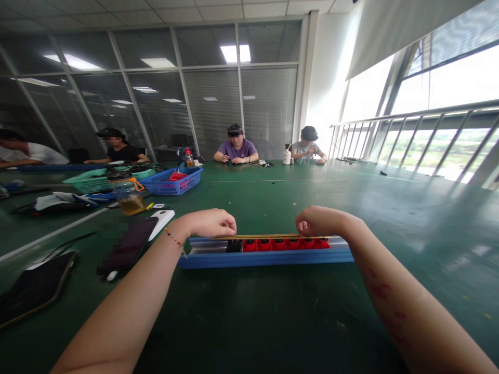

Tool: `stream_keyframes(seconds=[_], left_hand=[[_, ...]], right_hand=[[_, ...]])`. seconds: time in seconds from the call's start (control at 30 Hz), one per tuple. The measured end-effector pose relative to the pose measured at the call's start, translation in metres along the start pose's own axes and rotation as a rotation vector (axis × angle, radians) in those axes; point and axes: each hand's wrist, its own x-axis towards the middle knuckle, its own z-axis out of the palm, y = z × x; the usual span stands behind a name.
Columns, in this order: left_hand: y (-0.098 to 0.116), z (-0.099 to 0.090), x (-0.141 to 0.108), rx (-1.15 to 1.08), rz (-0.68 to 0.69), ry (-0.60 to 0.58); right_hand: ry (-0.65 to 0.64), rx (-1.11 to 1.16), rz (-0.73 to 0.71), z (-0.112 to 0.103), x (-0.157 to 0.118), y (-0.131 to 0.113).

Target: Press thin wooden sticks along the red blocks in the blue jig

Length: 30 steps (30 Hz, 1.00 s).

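Note:
A long blue channel-shaped tray (268,258) lies crosswise on the table in front of me. In it sits a row of several small red parts with dark tops (278,244), with a black block (234,245) at their left end. Thin yellow-brown strips (265,237) run lengthwise above the row. My left hand (214,222) is closed, with curled fingertips at the strips above the black block. Toward the right end of the row, my right hand (317,221) is also closed at the strips. The undersides of both hands are hidden.
A phone (35,285) and a dark flat device (128,244) lie left of my left arm. Beyond them stand a jar of amber liquid (130,195), a blue basket (175,183) and a green basket (89,181). Several people sit across the green table (249,317).

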Motion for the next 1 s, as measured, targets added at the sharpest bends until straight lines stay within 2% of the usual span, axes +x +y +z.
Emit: stream_keyframes(seconds=[0.17, 0.37, 0.6, 0.7, 0.83, 1.0], left_hand=[[0.000, 0.001, 0.000, -0.027, 0.011, -0.025], [-0.003, 0.000, 0.002, -0.014, 0.059, 0.007], [0.000, -0.003, -0.002, 0.047, 0.056, 0.069], [0.003, -0.006, -0.005, 0.082, 0.042, 0.165], [0.005, -0.011, -0.009, 0.176, 0.012, 0.371], [-0.005, -0.021, -0.016, 0.287, -0.003, 0.623]], right_hand=[[0.004, 0.000, 0.015, 0.000, 0.001, 0.000], [0.038, -0.011, -0.040, 0.003, 0.002, 0.005], [0.039, -0.004, -0.040, 0.001, 0.001, 0.003], [0.054, -0.016, -0.035, 0.000, -0.001, 0.001], [0.016, 0.012, -0.016, -0.001, -0.003, 0.002], [0.009, 0.038, 0.022, -0.004, -0.007, 0.007]])
